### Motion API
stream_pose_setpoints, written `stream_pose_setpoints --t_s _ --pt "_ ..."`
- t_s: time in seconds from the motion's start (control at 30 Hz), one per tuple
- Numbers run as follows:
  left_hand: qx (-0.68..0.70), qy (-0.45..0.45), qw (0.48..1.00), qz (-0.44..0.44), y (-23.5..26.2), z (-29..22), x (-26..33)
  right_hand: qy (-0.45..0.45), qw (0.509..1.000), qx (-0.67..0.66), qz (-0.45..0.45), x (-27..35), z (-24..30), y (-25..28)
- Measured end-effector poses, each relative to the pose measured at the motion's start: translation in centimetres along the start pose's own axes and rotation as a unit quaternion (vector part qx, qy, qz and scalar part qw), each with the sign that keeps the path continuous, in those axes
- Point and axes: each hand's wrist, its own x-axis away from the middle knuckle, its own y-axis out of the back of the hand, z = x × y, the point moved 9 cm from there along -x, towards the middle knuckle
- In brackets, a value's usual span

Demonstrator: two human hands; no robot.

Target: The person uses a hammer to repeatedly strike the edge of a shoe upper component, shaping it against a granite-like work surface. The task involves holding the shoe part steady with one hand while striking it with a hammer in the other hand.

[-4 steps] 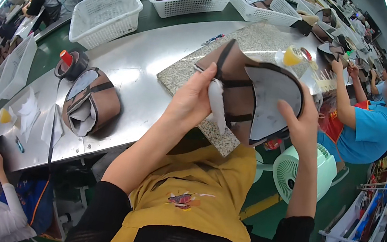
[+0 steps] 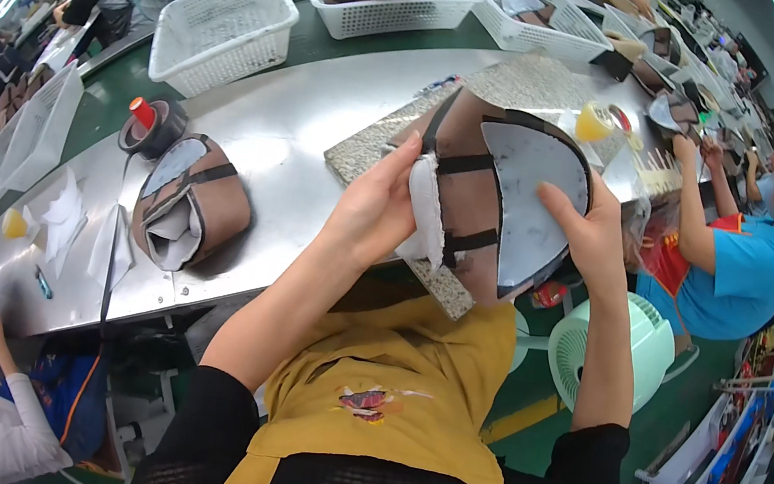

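Both my hands hold up a brown shoe upper [image 2: 461, 191] with black straps and a white lining, over the front edge of a stone slab [image 2: 361, 152]. Its pale stiff panel [image 2: 521, 225] faces me. My left hand [image 2: 375, 202] pinches the left edge, thumb in front, beside the bulging white lining. On the right edge, my right hand [image 2: 593, 229] closes round the rim with its thumb on the pale panel; the fingers behind are hidden. A second brown upper [image 2: 224, 213] lies on the metal table [image 2: 289, 191] to the left.
Behind the upper on the table is a dark tape roll [image 2: 154, 129] with a red-capped thing in it. White baskets [image 2: 222, 34] line the far side. A yellow pot [image 2: 593, 123] stands beyond the slab. A green fan [image 2: 608, 348] and a co-worker in blue [image 2: 747, 269] are at right.
The shoe upper has tilted in my hands, so the pale panel faces me more fully. My right thumb has shifted left and up a little on it. The whole view has moved slightly.
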Motion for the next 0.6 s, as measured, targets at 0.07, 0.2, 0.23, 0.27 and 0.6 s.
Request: stream_pose_setpoints --t_s 0.07,0.2,0.23,0.27,0.6 --pt "0.005 0.004 1.0 -0.019 0.7 -0.5 0.3 0.014 1.0 0.014 0.001 -0.4 0.4 -0.5" --pt "0.01 0.027 1.0 -0.011 3.1 -0.8 0.1 -0.054 0.998 0.003 0.038 -2.0 -0.7 -0.7" --pt "0.01 0.029 1.0 0.002 3.7 -0.8 0.0 -0.031 0.998 0.029 0.055 -2.3 -0.5 -0.7" --pt "0.016 0.033 0.999 0.002 4.4 -0.7 -0.1 -0.002 0.996 0.052 0.075 -2.7 0.0 -0.9" --pt "0.03 0.04 0.999 -0.007 8.2 -2.3 3.7 -0.103 0.954 -0.013 0.28 -5.7 1.1 -5.7"
